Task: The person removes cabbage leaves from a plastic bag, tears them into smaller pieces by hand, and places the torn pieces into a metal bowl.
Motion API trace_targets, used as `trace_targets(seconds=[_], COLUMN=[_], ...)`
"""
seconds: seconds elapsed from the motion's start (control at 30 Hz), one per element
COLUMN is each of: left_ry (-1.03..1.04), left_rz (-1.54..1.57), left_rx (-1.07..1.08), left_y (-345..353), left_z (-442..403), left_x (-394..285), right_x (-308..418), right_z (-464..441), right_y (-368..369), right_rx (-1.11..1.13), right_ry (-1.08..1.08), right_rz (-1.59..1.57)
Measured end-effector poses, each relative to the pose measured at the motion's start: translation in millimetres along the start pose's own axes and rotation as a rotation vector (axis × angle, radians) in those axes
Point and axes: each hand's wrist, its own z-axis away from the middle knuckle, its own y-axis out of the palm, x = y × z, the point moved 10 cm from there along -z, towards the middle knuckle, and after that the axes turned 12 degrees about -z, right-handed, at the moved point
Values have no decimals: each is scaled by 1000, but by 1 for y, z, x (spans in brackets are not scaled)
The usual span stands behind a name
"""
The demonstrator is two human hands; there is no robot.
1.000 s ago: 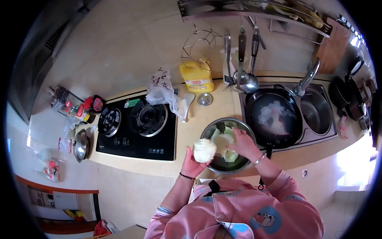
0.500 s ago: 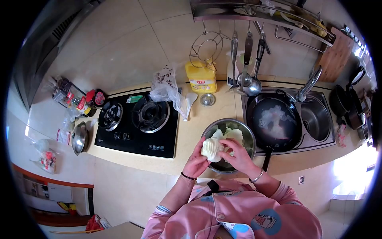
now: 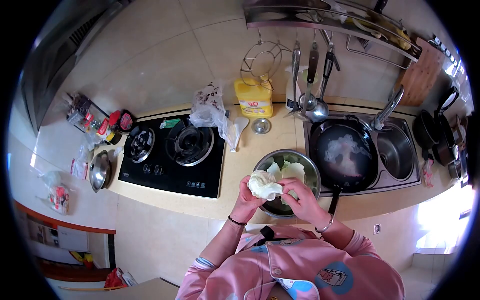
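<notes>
A small pale cabbage head (image 3: 262, 184) rests in my left hand (image 3: 245, 202), whose fingers curl round its left side and underside. My right hand (image 3: 304, 202) pinches a leaf at the cabbage's right edge, pulled out from the head. Both hands are over the front left part of a steel bowl (image 3: 317, 175). Inside the bowl lie several loose cabbage leaves (image 3: 292, 171), pale green and white. The bowl's front is partly hidden by my hands.
Right of the bowl, a black wok (image 3: 345, 150) with some water sits over the steel sink (image 3: 400, 155), its handle pointing toward me. A gas stove (image 3: 172, 172) is on the left. Behind stand a yellow jug (image 3: 254, 102), a plastic bag (image 3: 210, 112) and hanging ladles (image 3: 316, 110).
My right hand has drawn a leaf outward from the cabbage, toward the right. The cabbage has turned and shifted slightly left in my left hand.
</notes>
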Motion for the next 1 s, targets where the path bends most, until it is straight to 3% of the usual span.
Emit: trace_targets(seconds=[0.13,0.2,0.23,0.3,0.43,0.5,0.63,0.9,1.0], left_ry=[-41,-149,-149,-377,-308,-330,-376,-572,-648], left_rz=[102,476,477,197,201,234,270,368,456], left_rx=[37,210,209,-2,-184,-205,-284,-274,-288], left_y=[17,35,32,11,-7,-9,-9,-6,-1], left_z=[2,3,1,0,-12,-13,-11,-6,-2], left_x=[-7,-4,-1,28,28,31,35,50,55], right_x=[-18,-23,-22,-4,5,4,-7,6,3], right_z=[13,15,14,7,4,12,14,24,28], right_y=[-1,-1,0,10,25,34,33,28,25], right_rx=[46,60,62,112,258,340,287,325,281], right_ry=[190,257,259,149,82,-55,60,-342,-352], right_rz=[-60,-45,-45,-86,147,285,259,344,341])
